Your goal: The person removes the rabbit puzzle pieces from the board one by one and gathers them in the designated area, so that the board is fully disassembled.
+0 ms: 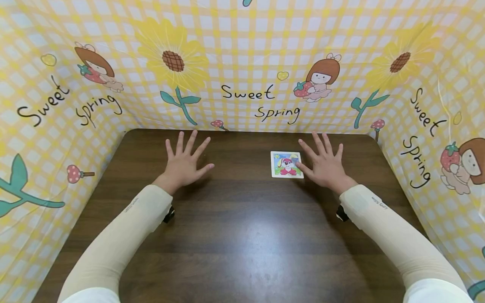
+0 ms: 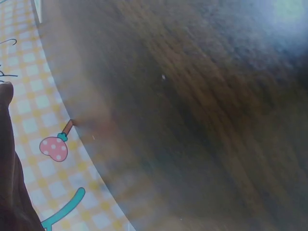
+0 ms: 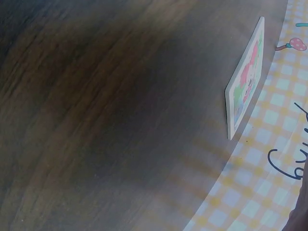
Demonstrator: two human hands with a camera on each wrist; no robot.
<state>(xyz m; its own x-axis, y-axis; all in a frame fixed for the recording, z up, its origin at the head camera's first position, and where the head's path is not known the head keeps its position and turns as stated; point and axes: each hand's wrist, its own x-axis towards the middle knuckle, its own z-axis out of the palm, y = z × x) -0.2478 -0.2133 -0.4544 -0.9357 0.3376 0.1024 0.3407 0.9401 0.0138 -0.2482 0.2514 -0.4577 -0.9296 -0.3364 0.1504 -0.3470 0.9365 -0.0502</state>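
Observation:
A small square picture card (image 1: 281, 171) with a pink and white cartoon rabbit and a white border lies on the dark wooden table (image 1: 235, 219), right of the middle. My right hand (image 1: 326, 166) is spread wide just to the right of it, and its thumb overlaps the card's right edge in the head view. My left hand (image 1: 183, 164) is spread the same way over the left part of the table, holding nothing. In the right wrist view the card (image 3: 248, 79) shows at a steep slant. Only a dark edge of the left hand (image 2: 12, 168) enters the left wrist view.
A yellow checked cloth (image 1: 242, 54) with sunflowers, cartoon girls and "Sweet Spring" lettering rises along the back and both sides of the table. Light sleeves cover both forearms, and a dark strap (image 1: 169, 214) sits under the left wrist. Lamp glare lies on the table's front.

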